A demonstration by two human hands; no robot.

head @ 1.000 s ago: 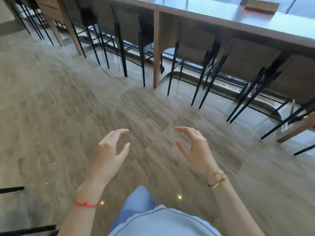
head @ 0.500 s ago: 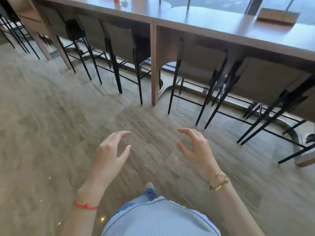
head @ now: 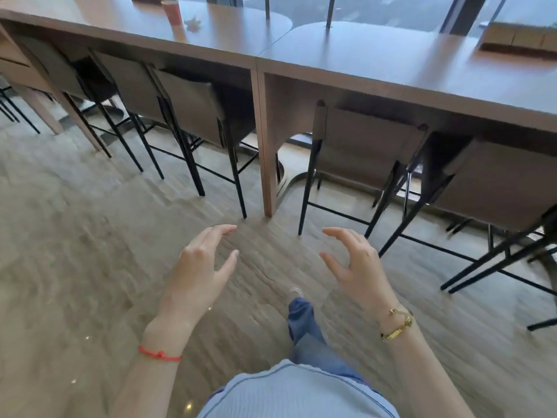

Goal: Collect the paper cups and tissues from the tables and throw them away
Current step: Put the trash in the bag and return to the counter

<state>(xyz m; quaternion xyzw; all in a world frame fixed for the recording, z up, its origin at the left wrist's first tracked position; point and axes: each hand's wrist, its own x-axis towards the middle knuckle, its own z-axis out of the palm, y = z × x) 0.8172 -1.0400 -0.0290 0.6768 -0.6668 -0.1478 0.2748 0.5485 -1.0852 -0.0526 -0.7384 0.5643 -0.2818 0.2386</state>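
Where stools (head: 193, 107) line up, wooden tables (head: 376, 61).

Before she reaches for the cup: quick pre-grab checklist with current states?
1. Left hand free: ok, fingers loosely spread, holding nothing.
2. Right hand free: ok, holding nothing.
3. Paper cup located: ok, upright on the left table, far side near the window.
4. Tissue located: ok, crumpled, just right of the cup; touching or apart, cannot tell.
5. Cup within reach now: not ok, both hands are over the floor, short of the table edge.
6. Approach path: not ok, chairs are tucked along the near side under the table.
7. Cup empty: cannot tell.
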